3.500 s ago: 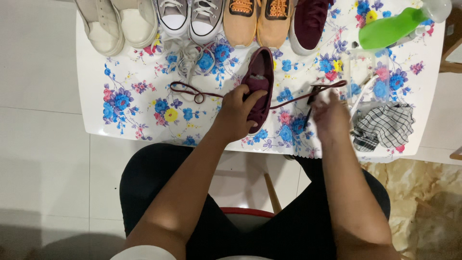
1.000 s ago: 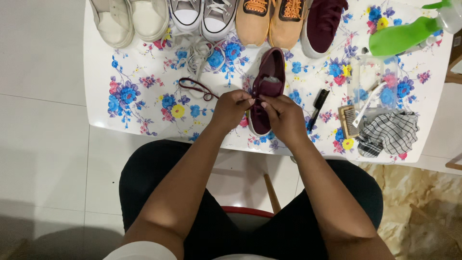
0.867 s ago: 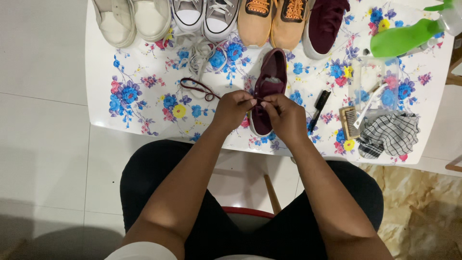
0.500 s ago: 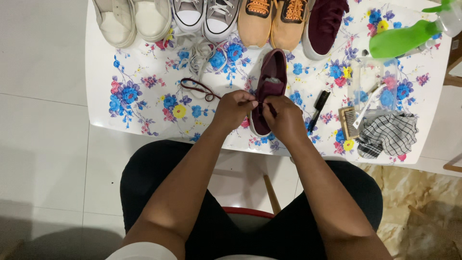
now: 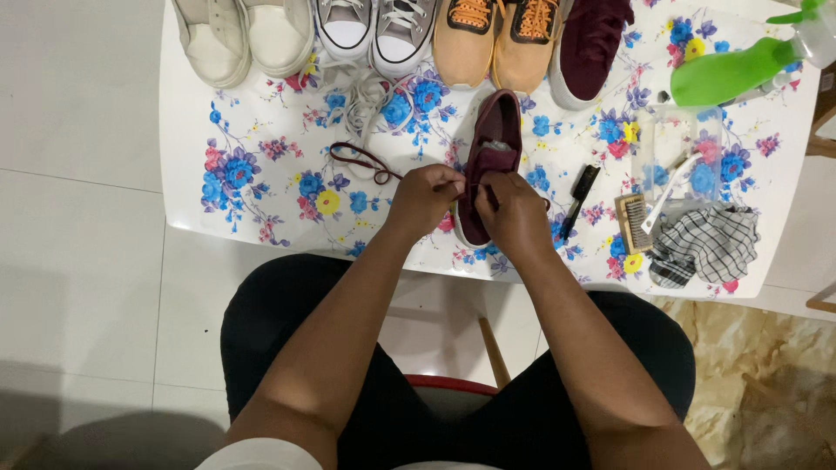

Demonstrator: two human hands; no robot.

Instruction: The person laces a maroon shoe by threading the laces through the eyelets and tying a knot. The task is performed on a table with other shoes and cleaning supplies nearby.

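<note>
Remaining together on maroon shoe (image 5: 493, 150), hands

- Table cover (image 5: 261, 165): white, printed with blue, pink and yellow flowers.
- Shoe (image 5: 492, 148) under the hands: maroon, with a maroon lace (image 5: 361, 161).
- Far row: cream pair (image 5: 244, 35), grey sneakers (image 5: 374, 30) with white toes, tan pair (image 5: 496, 39) with orange laces, second maroon shoe (image 5: 588, 43).
- Spray bottle (image 5: 727, 74): green.
- Cloth (image 5: 705, 244): black-and-white check.
- Brush (image 5: 579, 196): black.

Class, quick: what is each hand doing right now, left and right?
Left hand: closed, pinching the lace at the maroon shoe.
Right hand: closed on the same shoe's lacing; exactly what it pinches cannot be told.
</note>
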